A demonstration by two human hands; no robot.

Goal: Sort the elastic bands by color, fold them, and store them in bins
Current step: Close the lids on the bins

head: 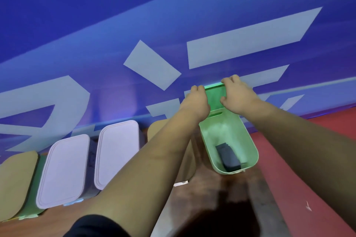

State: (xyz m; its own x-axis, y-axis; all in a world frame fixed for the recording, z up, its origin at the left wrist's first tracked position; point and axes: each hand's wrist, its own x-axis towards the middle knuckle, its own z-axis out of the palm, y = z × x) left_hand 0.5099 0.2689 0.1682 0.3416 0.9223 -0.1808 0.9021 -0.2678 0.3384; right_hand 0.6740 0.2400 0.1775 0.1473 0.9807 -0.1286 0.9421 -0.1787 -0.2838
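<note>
A light green bin (250, 140) stands open on the wooden table, right of centre. A dark folded elastic band (229, 157) lies at its bottom. The bin's green lid (214, 96) stands raised at the far end, against the blue wall. My left hand (196, 100) grips the lid's left edge with curled fingers. My right hand (238, 95) holds the lid's upper right corner, fingers curled over the top and thumb on the front face. No other bands are in view.
Two bins with pale pink lids (63, 171) (117, 154) stand shut to the left. A tan-lidded green bin (15, 183) sits at the far left, and another tan lid (156, 131) shows behind my left forearm. Red floor (308, 159) lies to the right.
</note>
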